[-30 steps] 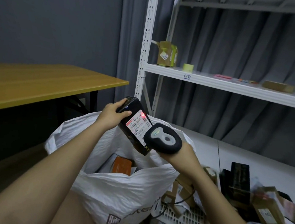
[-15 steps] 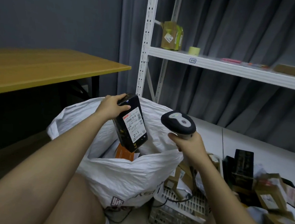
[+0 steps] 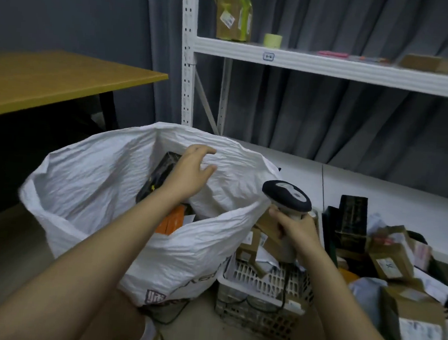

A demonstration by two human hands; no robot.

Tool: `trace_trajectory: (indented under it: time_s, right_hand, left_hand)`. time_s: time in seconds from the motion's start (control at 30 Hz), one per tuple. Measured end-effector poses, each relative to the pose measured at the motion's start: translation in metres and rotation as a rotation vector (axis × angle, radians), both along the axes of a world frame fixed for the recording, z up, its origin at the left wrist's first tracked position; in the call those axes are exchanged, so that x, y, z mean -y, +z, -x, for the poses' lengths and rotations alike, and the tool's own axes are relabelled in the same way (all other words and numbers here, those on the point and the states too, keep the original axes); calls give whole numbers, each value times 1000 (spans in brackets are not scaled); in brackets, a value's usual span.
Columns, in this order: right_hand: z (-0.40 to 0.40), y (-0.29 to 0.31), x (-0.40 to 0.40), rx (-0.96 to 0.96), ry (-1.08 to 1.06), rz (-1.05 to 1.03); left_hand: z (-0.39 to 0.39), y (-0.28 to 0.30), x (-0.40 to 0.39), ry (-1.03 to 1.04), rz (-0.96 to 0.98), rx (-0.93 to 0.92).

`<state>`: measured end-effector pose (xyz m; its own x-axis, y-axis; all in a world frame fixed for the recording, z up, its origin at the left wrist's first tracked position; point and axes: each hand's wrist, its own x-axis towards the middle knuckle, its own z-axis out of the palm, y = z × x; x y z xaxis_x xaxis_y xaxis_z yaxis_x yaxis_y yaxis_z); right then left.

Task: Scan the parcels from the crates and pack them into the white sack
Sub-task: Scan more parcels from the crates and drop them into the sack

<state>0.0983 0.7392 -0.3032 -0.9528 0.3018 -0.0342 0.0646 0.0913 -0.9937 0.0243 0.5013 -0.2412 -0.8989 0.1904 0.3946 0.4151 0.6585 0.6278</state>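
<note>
The white sack point(image 3: 103, 187) stands open in front of me. A black parcel point(image 3: 158, 175) lies tilted inside it against the back wall, above an orange parcel point(image 3: 170, 222). My left hand point(image 3: 193, 167) hovers over the sack's mouth with fingers spread, just right of the black parcel and not gripping it. My right hand point(image 3: 293, 226) grips the handle of the barcode scanner point(image 3: 286, 195), held upright beside the sack's right edge. Below it a white slatted crate point(image 3: 257, 279) holds brown boxes.
More parcels point(image 3: 390, 260), brown and black, are heaped at the right. A white metal shelf point(image 3: 333, 65) with a few boxes and a tape roll stands behind. A wooden table point(image 3: 50, 81) is at the left. The scanner's cable hangs over the crate.
My left hand lowered the black parcel into the sack and let it go. My right hand drew the scanner away to the right and turned it upright. The view tilted down.
</note>
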Motion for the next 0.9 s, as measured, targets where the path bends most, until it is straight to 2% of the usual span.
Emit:
trace_trajectory:
  time_s: [0.13,0.33,0.47,0.67,0.9]
  right_hand:
    - [5,-26,-33,67,-105,156]
    - [-3,-48,-100,145,-218,155]
    - [-6,-61,-139,253,-207,102]
    - [0,-95,-164,364,-156,42]
    - [19,-114,-182,466,-165,16]
  left_hand:
    - [-13,-9,-70,-148,-59,18]
    - [-12,-60,-169,-256,-67,182]
    - [-5,-114,-216,-300,-84,382]
    - [8,-228,-254,-309,27,722]
    - [6,-332,-280,-438,192,976]
